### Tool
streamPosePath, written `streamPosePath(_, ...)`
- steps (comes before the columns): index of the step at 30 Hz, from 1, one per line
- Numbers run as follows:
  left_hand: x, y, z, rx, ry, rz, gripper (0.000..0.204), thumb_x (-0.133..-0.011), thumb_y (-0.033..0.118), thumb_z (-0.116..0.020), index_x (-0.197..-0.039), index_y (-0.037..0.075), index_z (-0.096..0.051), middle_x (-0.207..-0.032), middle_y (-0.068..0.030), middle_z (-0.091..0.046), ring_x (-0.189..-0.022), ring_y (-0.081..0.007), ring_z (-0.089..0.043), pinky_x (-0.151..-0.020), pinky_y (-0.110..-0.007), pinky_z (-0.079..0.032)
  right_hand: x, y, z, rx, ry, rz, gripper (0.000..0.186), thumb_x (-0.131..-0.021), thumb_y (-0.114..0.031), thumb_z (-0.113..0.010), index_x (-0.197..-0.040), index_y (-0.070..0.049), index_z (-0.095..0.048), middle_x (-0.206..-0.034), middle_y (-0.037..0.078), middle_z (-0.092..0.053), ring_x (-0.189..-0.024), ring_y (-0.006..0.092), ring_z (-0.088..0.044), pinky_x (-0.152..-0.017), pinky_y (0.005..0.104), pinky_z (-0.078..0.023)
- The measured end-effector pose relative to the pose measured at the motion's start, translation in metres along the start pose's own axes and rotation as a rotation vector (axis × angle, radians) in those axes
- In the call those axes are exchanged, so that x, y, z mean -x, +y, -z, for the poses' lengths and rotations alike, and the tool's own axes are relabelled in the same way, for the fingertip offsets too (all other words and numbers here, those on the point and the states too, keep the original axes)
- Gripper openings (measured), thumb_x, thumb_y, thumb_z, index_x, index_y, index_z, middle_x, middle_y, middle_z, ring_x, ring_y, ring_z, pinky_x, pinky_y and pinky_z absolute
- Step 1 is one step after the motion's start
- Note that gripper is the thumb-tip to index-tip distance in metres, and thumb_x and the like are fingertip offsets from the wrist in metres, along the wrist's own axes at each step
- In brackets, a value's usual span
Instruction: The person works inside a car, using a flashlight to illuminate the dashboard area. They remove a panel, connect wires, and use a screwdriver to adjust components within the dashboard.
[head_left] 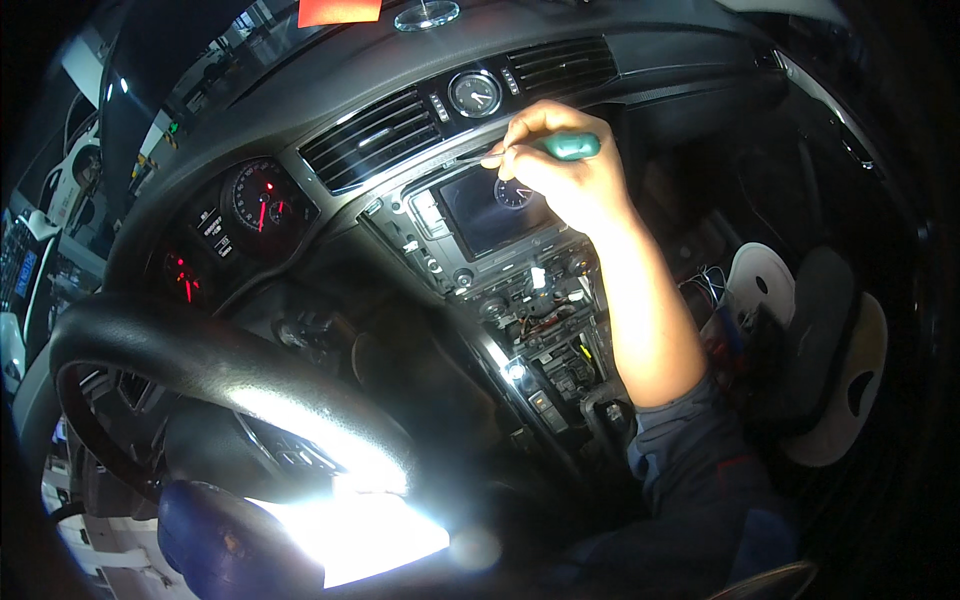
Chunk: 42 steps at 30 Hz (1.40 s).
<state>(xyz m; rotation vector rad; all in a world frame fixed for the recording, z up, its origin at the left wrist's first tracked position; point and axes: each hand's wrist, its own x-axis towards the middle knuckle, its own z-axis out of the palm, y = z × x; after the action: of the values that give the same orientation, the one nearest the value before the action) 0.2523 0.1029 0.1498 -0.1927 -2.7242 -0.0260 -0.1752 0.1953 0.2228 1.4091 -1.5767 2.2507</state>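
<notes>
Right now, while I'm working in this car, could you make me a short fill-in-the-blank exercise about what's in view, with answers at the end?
1. The tool's handle, in the right hand, is ____ in colour.
2. The round clock sits ____ two air vents.
3. The gauge needles glow ____.
4. The steering wheel is in the picture's ____ half.

Missing words: green; between; red; left.

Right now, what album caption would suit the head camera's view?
Right hand holding a green-handled tool near the upper edge of a car's dashboard screen.
</notes>
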Motion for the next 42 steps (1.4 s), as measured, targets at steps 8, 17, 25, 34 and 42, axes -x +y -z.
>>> streamPosePath(8, 0.000, 0.001, 0.000, -0.007, 0.004, 0.000, 0.046, -0.103, 0.051, -0.056, -0.131, 0.015, -0.061, -0.118, -0.0050, -0.060, -0.100, -0.0273, -0.060, -0.080, -0.045, -0.053, -0.009, -0.018, 0.007, 0.060, -0.110, -0.144, 0.012, -0.082, 0.002, -0.082, -0.091, -0.003, -0.076, -0.087, 0.004, -0.076, -0.081, 0.0109, -0.072, -0.071, 0.0272, -0.058)
streamPosePath(17, 0.000, -0.001, -0.001, -0.011, 0.001, -0.001, 0.046, -0.103, 0.051, -0.056, -0.133, 0.015, -0.060, -0.121, -0.0053, -0.059, -0.103, -0.0278, -0.060, -0.081, -0.046, -0.053, -0.009, -0.016, 0.016, 0.039, -0.205, -0.095, 0.014, -0.080, 0.001, -0.082, -0.093, -0.003, -0.078, -0.093, 0.007, -0.078, -0.090, 0.0144, -0.074, -0.083, 0.0310, -0.060)
streamPosePath(25, 0.000, -0.001, -0.002, -0.016, 0.002, -0.009, 0.047, -0.104, 0.050, -0.056, -0.135, 0.016, -0.059, -0.124, -0.0055, -0.058, -0.105, -0.0283, -0.059, -0.082, -0.047, -0.053, -0.009, -0.011, 0.018, -0.041, -0.189, -0.086, 0.012, -0.080, 0.002, -0.080, -0.092, -0.001, -0.076, -0.094, 0.008, -0.078, -0.085, 0.0148, -0.074, -0.075, 0.0297, -0.061)
streamPosePath(34, 0.000, -0.002, -0.002, -0.024, 0.004, -0.019, 0.047, -0.104, 0.050, -0.056, -0.137, 0.016, -0.058, -0.127, -0.0058, -0.057, -0.107, -0.0288, -0.059, -0.083, -0.047, -0.054, -0.013, -0.014, 0.024, -0.013, -0.234, -0.066, 0.013, -0.080, 0.002, -0.079, -0.092, -0.001, -0.076, -0.089, 0.007, -0.077, -0.082, 0.0136, -0.073, -0.073, 0.0298, -0.060)
streamPosePath(42, 0.000, -0.002, -0.002, -0.032, 0.011, -0.029, 0.047, -0.104, 0.049, -0.056, -0.138, 0.017, -0.057, -0.130, -0.0061, -0.055, -0.109, -0.0293, -0.059, -0.084, -0.048, -0.054, -0.026, -0.027, 0.032, 0.061, -0.369, -0.150, 0.020, -0.078, 0.004, -0.075, -0.098, -0.002, -0.077, -0.096, 0.010, -0.079, -0.093, 0.0199, -0.077, -0.087, 0.0354, -0.062)
